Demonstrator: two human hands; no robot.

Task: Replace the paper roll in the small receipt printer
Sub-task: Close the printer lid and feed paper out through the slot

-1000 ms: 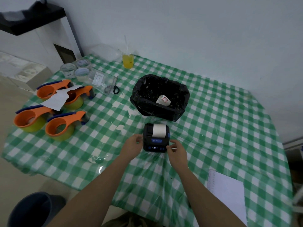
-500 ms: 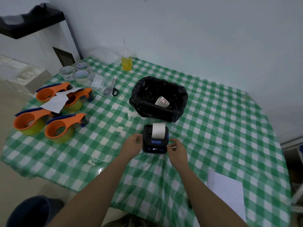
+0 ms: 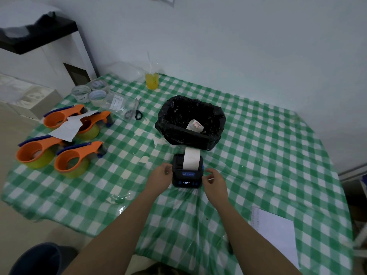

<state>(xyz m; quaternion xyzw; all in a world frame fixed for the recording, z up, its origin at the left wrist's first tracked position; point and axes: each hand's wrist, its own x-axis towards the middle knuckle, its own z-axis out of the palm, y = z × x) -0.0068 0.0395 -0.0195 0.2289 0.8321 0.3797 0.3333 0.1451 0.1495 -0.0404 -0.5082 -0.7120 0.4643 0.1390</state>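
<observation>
Paper strip (image 3: 191, 158) feeding out longer than 1 s ago; we read new roll as loaded. Both hands, left (image 3: 160, 174) and right (image 3: 214, 179), gripping printer (image 3: 187, 175) sides.

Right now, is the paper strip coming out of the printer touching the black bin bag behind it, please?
Cannot tell. In the head view the far end of the paper strip meets the bin bag's lower edge, but from this angle overlap and real contact look the same.

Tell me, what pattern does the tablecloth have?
The tablecloth has a green and white check pattern, seen clearly in the head view.
</observation>
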